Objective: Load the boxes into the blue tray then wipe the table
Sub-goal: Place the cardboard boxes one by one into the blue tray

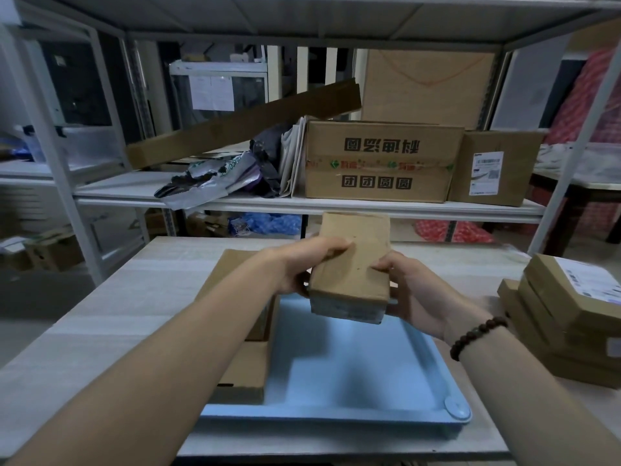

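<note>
Left arm: comes in from the lower left, forearm stretched forward and up toward the middle of the view.
Left hand (299, 267): grips the left side of the small cardboard box (353, 260), fingers curled over onto its upper face.
Right arm: comes in from the lower right, wrist bent inward, with a dark beaded bracelet (477, 334) on it.
Right hand (413, 294): grasps the box's right side near the close end, fingertips lying on the upper face.
Box heading: long axis runs away from the person, far end raised higher than the near end; broad brown face turned up toward the camera, pale taped end face toward the person.
Box position: held in the air between the two hands, over the far part of the blue tray (336, 419), clear of the tray floor.
Tray: lies on the pale desk (134, 297) straight below the hands; brown box (243, 371) at its left side, partly hidden by the left forearm.
Other boxes: stack of flat boxes (571, 317) on the desk, right of the tray.
Behind: metal shelf (336, 206) carrying a large printed carton (379, 159).
</note>
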Motion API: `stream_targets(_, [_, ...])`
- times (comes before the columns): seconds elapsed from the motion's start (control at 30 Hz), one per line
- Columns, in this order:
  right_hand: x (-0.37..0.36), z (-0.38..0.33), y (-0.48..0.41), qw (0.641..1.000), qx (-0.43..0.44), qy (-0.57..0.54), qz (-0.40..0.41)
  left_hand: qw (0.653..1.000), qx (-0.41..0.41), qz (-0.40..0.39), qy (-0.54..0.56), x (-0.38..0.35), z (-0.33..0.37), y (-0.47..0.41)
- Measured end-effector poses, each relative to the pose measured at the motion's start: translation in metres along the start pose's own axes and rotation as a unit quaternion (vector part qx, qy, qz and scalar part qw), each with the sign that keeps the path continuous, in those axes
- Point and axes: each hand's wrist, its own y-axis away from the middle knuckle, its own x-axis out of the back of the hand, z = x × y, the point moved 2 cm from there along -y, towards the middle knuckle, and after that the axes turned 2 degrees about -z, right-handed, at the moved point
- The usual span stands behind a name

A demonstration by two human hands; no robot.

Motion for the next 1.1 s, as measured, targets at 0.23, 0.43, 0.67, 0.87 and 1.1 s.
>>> stream_targets(0.23, [0.007, 0.013, 0.004, 0.993, -0.049, -0.103, 0.007, 0.997, -0.044, 0.003, 0.071, 0.006, -0.005, 0.01])
stream_targets(0.43, [0.017, 0.019, 0.005, 0.989, -0.109, -0.092, -0.043, 0.998, 0.042, 0.05, -0.004, 0.008, 0.002, 0.014])
stream_targets(0.67, [0.024, 0.021, 0.005, 0.986, -0.106, -0.099, -0.076, 0.996, 0.079, 0.045, 0.008, -0.001, 0.008, 0.017])
stream_targets(0.87, [0.028, 0.016, 0.004, 0.978, -0.136, -0.149, -0.055, 0.986, -0.056, 0.118, -0.103, -0.003, 0.007, 0.002])
stream_targets(1.1, [0.022, 0.006, 0.017, 0.923, -0.172, -0.284, -0.196, 0.94, -0.251, -0.111, -0.203, -0.011, 0.024, 0.022])
